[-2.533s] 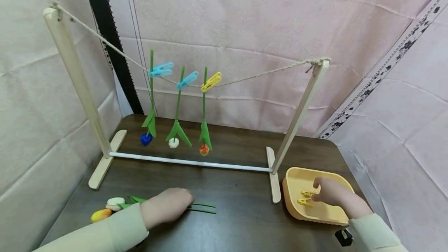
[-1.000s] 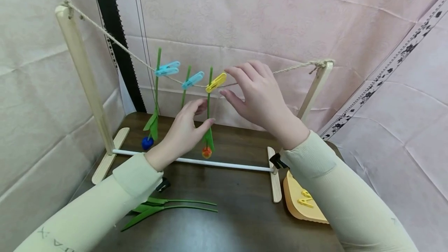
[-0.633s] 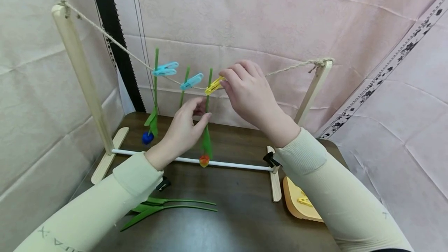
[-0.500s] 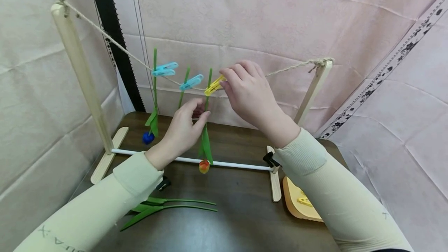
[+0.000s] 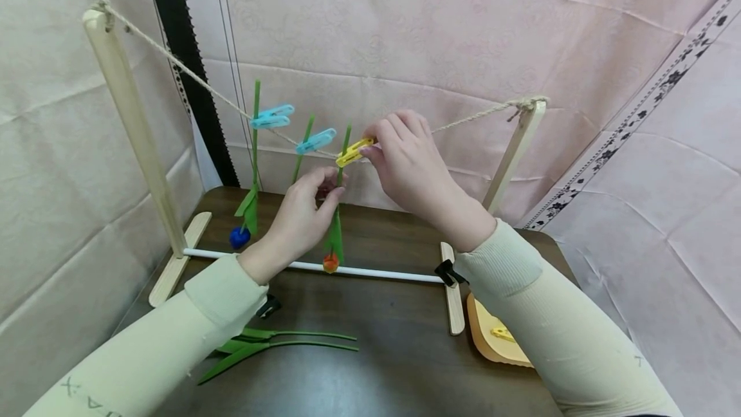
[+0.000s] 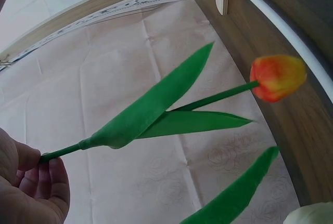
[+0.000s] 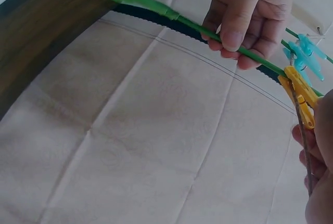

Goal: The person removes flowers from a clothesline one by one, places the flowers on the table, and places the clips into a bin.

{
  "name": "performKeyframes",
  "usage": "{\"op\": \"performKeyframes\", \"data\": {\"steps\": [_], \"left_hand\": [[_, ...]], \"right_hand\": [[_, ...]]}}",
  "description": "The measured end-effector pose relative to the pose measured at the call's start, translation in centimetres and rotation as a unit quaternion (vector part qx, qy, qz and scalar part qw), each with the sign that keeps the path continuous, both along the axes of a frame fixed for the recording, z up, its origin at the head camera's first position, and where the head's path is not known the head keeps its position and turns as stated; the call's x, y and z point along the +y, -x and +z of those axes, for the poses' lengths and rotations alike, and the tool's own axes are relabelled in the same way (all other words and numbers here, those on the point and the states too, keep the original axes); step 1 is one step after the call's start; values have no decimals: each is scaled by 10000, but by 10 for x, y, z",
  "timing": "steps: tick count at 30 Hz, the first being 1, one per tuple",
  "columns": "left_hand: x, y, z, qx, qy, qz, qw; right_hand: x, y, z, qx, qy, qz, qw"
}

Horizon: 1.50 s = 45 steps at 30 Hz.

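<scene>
An orange-yellow artificial tulip (image 6: 278, 77) hangs head down from the rope (image 5: 469, 114), its stem clipped by a yellow clothespin (image 5: 352, 153). My left hand (image 5: 301, 214) pinches the stem between thumb and fingers, just below the clothespin. The clothespin's handle end is in the grip of my right hand (image 5: 413, 172). In the right wrist view the clothespin's jaws sit on both rope and stem. Left of it, two blue clothespins (image 5: 316, 140) hold other tulips: one with a blue head (image 5: 240, 237), and one whose white head (image 6: 312, 214) is hidden behind my left hand in the head view.
Wooden posts (image 5: 130, 127) and a white crossbar (image 5: 382, 273) form the rack on the dark table (image 5: 393, 365). Green-stemmed tulips (image 5: 278, 338) lie in front, partly under my left sleeve. A yellow tray (image 5: 492, 346) with a yellow clothespin stands right, partly behind my right forearm.
Both hands have risen from the loose tulips and the tray to the rope. My left hand has taken the orange-yellow tulip's stem; my right hand has gripped its clothespin, and the rope dips slightly.
</scene>
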<state>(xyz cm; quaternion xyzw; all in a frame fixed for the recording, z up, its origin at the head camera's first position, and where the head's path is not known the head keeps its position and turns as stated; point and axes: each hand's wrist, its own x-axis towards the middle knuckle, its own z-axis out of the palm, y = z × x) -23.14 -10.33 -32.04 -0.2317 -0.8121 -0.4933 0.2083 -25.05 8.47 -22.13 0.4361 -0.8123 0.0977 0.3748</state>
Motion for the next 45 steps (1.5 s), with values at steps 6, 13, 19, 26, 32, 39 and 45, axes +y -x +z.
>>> {"op": "performKeyframes", "data": {"steps": [6, 13, 19, 26, 32, 39, 45], "left_hand": [[0, 0, -1, 99, 52, -6, 9999], [-1, -1, -4, 144, 117, -91, 9998], [-4, -1, -12, 23, 222, -182, 9996], [-12, -3, -22, -59, 608, -196, 9979], [-20, -9, -26, -87, 850, -251, 9960], [-26, -17, -29, 152, 1126, -388, 9928], [-27, -21, -35, 409, 1746, -620, 9818]], "right_hand": [[0, -3, 1, 302, 97, 283, 9991], [0, -9, 4, 582, 244, 429, 9971], [5, -12, 10, 737, 470, 413, 9953], [22, -18, 11, 501, 497, 430, 9966], [41, -22, 3, 335, 495, 377, 9975], [65, -23, -25, -226, 533, 326, 9978], [83, -23, -58, -1028, 343, 164, 9940]]}}
